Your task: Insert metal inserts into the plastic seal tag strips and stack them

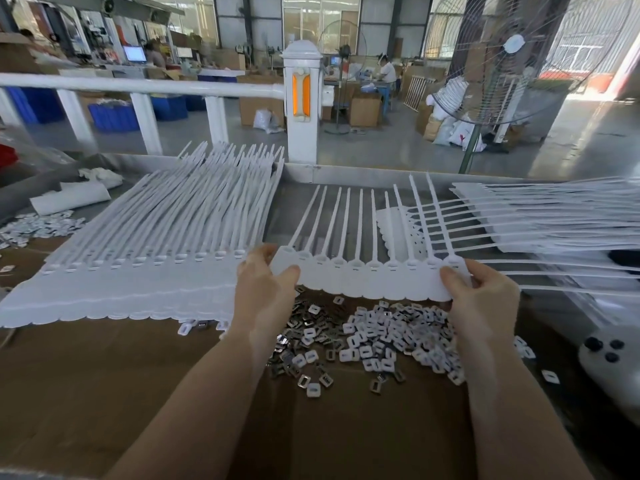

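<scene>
From the head view, both hands hold one seal tag strip [367, 277] up over the bench [104, 375], just above the loose pile of inserts [374, 337]. The left hand [266, 289] pinches the strip's left end between thumb and curled fingers; the right hand [481, 292] pinches the right end the same way. Each grip takes only the thin scalloped edge.

The strip is a thin, flexible white plastic sheet of joined tags, each with a raised oval socket and a long, slim tail fanning away from the person. Held only at its ends, it could sag or twist in the middle, and any inserts sitting loosely in the sockets might drop out; whether the sockets are filled is too small to tell. The tails overlap those of the unsorted heap at right [554, 216] and could snag as the strip travels.

The finished stack at left [166, 251] is tall and smooth-faced, so a skewed landing could slide off. The inserts are small squarish pieces, some shiny metal, some white, scattered on brown cardboard.
</scene>
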Motion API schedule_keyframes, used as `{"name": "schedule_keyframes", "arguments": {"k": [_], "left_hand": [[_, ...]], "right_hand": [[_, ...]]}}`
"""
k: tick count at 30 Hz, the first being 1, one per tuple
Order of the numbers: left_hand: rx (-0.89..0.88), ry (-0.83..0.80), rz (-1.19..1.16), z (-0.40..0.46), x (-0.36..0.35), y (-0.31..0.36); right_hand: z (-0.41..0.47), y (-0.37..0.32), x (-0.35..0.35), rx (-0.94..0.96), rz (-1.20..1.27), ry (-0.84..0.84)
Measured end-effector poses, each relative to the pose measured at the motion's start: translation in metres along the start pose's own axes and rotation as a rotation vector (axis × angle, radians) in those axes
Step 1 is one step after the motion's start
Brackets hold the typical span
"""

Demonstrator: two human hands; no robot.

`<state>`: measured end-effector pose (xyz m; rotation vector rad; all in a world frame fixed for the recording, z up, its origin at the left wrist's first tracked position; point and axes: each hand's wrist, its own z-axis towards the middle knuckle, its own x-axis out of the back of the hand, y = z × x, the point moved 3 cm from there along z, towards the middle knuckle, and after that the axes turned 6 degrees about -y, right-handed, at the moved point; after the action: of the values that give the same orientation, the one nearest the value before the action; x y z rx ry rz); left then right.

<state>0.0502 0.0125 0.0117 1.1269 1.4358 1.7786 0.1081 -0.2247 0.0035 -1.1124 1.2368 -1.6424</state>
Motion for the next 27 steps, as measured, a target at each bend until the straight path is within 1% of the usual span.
{"name": "schedule_keyframes", "arguments": {"k": [2, 5, 8, 12, 16, 19, 21, 24, 27], "left_hand": [[-0.045, -0.024, 0.197, 0.000, -0.001, -0.003], [-0.087, -0.068, 0.413, -0.002, -0.003, -0.005], [-0.103, -0.101, 0.552, -0.005, -0.005, -0.005], [-0.131, -0.106, 0.671, -0.007, -0.003, -0.006], [-0.182, -0.087, 0.733, -0.010, 0.000, -0.005], [-0.256, -0.049, 0.749, -0.008, 0.001, -0.002], [-0.328, -0.071, 0.700, -0.004, -0.002, 0.002], [-0.398, -0.160, 0.624, 0.002, -0.011, 0.005], [-0.461, -0.168, 0.600, 0.003, -0.015, 0.003]], "right_hand": [[0.001, 0.001, 0.003, 0.011, -0.073, 0.061], [0.001, 0.002, 0.002, 0.043, -0.193, 0.077], [0.001, 0.003, 0.000, 0.070, -0.338, 0.070], [0.001, 0.004, -0.002, 0.113, -0.544, 0.058], [-0.007, -0.002, -0.006, 0.162, -0.683, 0.109], [-0.013, -0.007, -0.012, 0.276, -0.696, 0.102], [-0.017, -0.009, -0.020, 0.348, -0.667, 0.021], [-0.023, -0.011, -0.033, 0.433, -0.640, -0.130], [-0.028, -0.012, -0.043, 0.486, -0.650, -0.245]]}}
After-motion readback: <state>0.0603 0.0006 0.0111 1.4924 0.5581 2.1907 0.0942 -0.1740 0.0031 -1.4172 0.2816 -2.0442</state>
